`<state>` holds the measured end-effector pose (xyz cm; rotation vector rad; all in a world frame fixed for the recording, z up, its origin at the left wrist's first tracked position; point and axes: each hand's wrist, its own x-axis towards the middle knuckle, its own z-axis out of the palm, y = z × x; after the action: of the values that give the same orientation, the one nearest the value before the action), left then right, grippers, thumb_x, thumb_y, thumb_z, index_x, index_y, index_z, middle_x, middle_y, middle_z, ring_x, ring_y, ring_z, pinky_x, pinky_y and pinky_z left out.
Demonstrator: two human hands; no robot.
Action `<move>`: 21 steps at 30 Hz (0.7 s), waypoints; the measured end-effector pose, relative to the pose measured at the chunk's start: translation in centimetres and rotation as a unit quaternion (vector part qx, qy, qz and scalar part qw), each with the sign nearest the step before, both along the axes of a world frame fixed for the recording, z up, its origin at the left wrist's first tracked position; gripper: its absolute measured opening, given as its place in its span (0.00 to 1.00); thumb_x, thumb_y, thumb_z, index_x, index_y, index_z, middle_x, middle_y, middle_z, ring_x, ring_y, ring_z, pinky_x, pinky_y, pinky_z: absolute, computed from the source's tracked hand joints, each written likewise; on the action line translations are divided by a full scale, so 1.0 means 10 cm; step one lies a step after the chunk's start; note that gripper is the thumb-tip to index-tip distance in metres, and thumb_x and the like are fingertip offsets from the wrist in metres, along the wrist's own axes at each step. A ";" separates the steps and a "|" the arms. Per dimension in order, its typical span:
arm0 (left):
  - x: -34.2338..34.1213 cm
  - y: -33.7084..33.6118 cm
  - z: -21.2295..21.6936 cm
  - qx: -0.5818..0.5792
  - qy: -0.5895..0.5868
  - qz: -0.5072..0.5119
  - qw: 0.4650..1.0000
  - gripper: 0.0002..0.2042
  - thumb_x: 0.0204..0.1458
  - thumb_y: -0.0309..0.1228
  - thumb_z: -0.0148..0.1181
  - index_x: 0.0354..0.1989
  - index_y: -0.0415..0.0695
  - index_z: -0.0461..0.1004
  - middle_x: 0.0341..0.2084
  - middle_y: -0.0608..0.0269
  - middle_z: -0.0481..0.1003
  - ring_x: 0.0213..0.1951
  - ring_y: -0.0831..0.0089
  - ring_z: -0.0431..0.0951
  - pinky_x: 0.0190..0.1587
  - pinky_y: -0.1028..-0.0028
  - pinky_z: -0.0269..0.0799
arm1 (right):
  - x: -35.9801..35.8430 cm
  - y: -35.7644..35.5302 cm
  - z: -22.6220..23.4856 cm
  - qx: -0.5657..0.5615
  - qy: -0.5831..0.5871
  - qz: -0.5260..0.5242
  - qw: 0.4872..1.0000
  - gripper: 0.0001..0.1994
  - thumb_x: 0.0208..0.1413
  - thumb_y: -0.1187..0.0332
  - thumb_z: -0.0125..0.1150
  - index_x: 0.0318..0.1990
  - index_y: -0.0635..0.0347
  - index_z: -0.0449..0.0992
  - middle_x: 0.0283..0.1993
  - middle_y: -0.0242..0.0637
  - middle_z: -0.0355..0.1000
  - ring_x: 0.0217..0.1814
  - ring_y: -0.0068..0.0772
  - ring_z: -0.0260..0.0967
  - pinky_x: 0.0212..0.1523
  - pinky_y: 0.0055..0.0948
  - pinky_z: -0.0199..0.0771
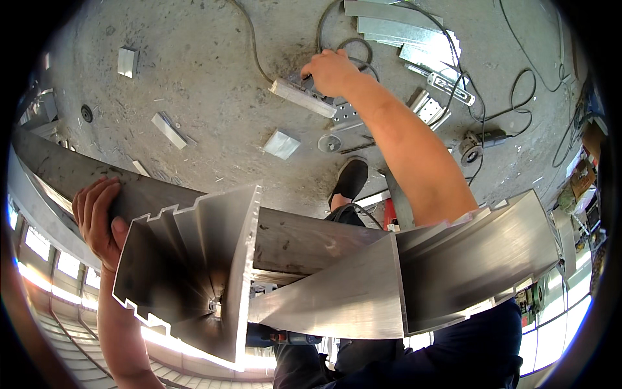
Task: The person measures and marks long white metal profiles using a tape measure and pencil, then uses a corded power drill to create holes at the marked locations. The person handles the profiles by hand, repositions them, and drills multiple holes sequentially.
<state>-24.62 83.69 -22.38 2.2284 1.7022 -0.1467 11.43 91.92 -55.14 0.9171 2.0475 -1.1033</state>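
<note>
My left hand point(97, 217) has its fingers bent over a long grey metal beam point(308, 241), its thumb close to the left edge of an aluminium profile point(236, 259). That profile is hollow with notched edges, its open end towards me. To its right, another aluminium profile point(483, 259) lies across the beam, its open side showing. My right arm reaches past the beam down to the floor, where my right hand point(330, 71) has curled fingers beside a pale block point(302, 97). What those fingers hold is hidden; black cable loops lie close by.
Flat metal strips point(405, 29), a small spirit level point(451, 89) and a perforated metal piece point(427, 110) lie on the far floor. An angle grinder point(476, 146) sits at right with trailing cables. Metal offcuts point(282, 144) and a disc point(329, 143) lie nearer my shoe point(351, 178).
</note>
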 end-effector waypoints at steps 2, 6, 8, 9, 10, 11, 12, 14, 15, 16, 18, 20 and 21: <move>0.00 -0.01 0.00 0.000 0.001 0.001 1.000 0.31 0.69 0.54 0.42 0.43 0.33 0.78 0.42 0.50 0.81 0.48 0.49 0.79 0.56 0.55 0.67 | -0.03 -0.03 0.06 0.009 -0.002 0.017 1.000 0.22 0.65 0.72 0.49 0.61 0.37 0.79 0.64 0.33 0.74 0.72 0.40 0.61 0.71 0.54 0.54; -0.01 0.01 0.00 -0.001 -0.001 0.000 1.000 0.30 0.69 0.54 0.43 0.43 0.33 0.78 0.43 0.50 0.81 0.48 0.49 0.79 0.56 0.55 0.67 | -0.04 -0.09 0.02 0.015 0.024 0.024 0.999 0.21 0.66 0.68 0.49 0.63 0.39 0.77 0.65 0.34 0.71 0.73 0.41 0.60 0.73 0.55 0.52; -0.01 0.03 0.00 -0.001 -0.003 0.000 1.000 0.30 0.69 0.54 0.43 0.43 0.33 0.78 0.43 0.50 0.81 0.48 0.49 0.79 0.56 0.55 0.67 | -0.05 -0.11 -0.03 0.002 0.036 0.022 0.999 0.20 0.66 0.63 0.52 0.64 0.41 0.77 0.66 0.34 0.71 0.74 0.42 0.59 0.74 0.55 0.51; 0.00 0.02 0.00 -0.002 -0.003 0.001 1.000 0.30 0.69 0.54 0.43 0.43 0.33 0.78 0.43 0.50 0.81 0.48 0.49 0.79 0.56 0.55 0.67 | -0.08 -0.11 0.01 0.004 0.032 0.014 0.999 0.21 0.65 0.59 0.55 0.65 0.42 0.76 0.65 0.35 0.71 0.72 0.42 0.60 0.72 0.53 0.53; 0.00 0.01 0.01 -0.002 -0.003 0.003 1.000 0.30 0.69 0.54 0.43 0.43 0.33 0.78 0.43 0.50 0.81 0.48 0.49 0.79 0.56 0.55 0.67 | -0.12 -0.11 0.10 0.006 0.028 0.006 1.000 0.23 0.63 0.55 0.58 0.65 0.44 0.75 0.64 0.37 0.71 0.71 0.42 0.61 0.71 0.51 0.55; 0.00 0.00 0.01 -0.003 -0.004 0.005 1.000 0.30 0.69 0.54 0.43 0.43 0.34 0.78 0.43 0.50 0.81 0.48 0.49 0.79 0.57 0.55 0.67 | -0.16 -0.13 0.18 0.008 0.024 -0.002 1.000 0.26 0.61 0.51 0.60 0.66 0.46 0.74 0.63 0.38 0.70 0.70 0.42 0.61 0.69 0.49 0.56; 0.01 0.01 0.01 -0.002 -0.006 0.005 1.000 0.30 0.69 0.54 0.43 0.43 0.34 0.78 0.43 0.50 0.81 0.48 0.49 0.79 0.57 0.54 0.67 | -0.18 -0.19 0.21 0.038 0.024 0.001 0.999 0.30 0.59 0.48 0.62 0.67 0.49 0.73 0.64 0.39 0.70 0.70 0.43 0.61 0.69 0.49 0.56; 0.00 0.02 0.01 -0.005 -0.005 0.003 1.000 0.30 0.69 0.53 0.43 0.43 0.34 0.78 0.43 0.50 0.81 0.48 0.49 0.79 0.57 0.54 0.67 | -0.22 -0.35 0.24 0.098 0.024 0.008 0.995 0.38 0.55 0.40 0.65 0.68 0.54 0.70 0.65 0.41 0.68 0.71 0.43 0.60 0.68 0.48 0.57; 0.00 0.02 0.01 -0.006 -0.004 0.003 1.000 0.30 0.69 0.53 0.43 0.43 0.34 0.78 0.43 0.50 0.81 0.48 0.49 0.79 0.57 0.54 0.67 | -0.25 -0.40 0.26 0.098 0.033 0.013 0.995 0.39 0.54 0.40 0.66 0.67 0.56 0.70 0.64 0.42 0.68 0.70 0.43 0.61 0.67 0.47 0.57; 0.00 0.01 0.01 -0.008 -0.003 0.003 1.000 0.30 0.68 0.53 0.43 0.43 0.34 0.78 0.43 0.50 0.81 0.48 0.49 0.79 0.57 0.55 0.67 | -0.27 -0.44 0.27 0.097 0.041 0.018 0.994 0.39 0.54 0.41 0.67 0.66 0.58 0.70 0.63 0.42 0.68 0.69 0.43 0.61 0.67 0.46 0.57; -0.01 0.01 0.01 -0.012 -0.001 0.002 1.000 0.30 0.68 0.53 0.43 0.43 0.33 0.78 0.43 0.49 0.81 0.49 0.49 0.79 0.57 0.55 0.67 | -0.29 -0.52 0.21 0.113 0.049 0.025 0.992 0.36 0.54 0.44 0.67 0.62 0.60 0.72 0.61 0.42 0.69 0.67 0.43 0.62 0.65 0.45 0.59; 0.01 0.03 0.02 -0.010 0.002 0.000 1.000 0.30 0.68 0.53 0.43 0.43 0.34 0.78 0.43 0.49 0.81 0.49 0.49 0.79 0.57 0.55 0.67 | -0.30 -0.65 0.07 0.145 0.049 0.028 0.988 0.28 0.55 0.49 0.66 0.57 0.60 0.77 0.57 0.39 0.71 0.64 0.42 0.63 0.62 0.44 0.60; 0.02 0.02 0.03 -0.010 0.002 0.000 1.000 0.30 0.68 0.53 0.43 0.43 0.34 0.78 0.43 0.49 0.81 0.49 0.49 0.79 0.57 0.55 0.66 | -0.31 -0.67 0.04 0.141 0.051 0.029 0.988 0.27 0.54 0.51 0.67 0.55 0.60 0.78 0.56 0.39 0.71 0.64 0.42 0.63 0.62 0.43 0.60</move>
<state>-24.45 83.85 -22.10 2.2145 1.6961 -0.1687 8.36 85.22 -54.69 0.9451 2.3419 -0.8575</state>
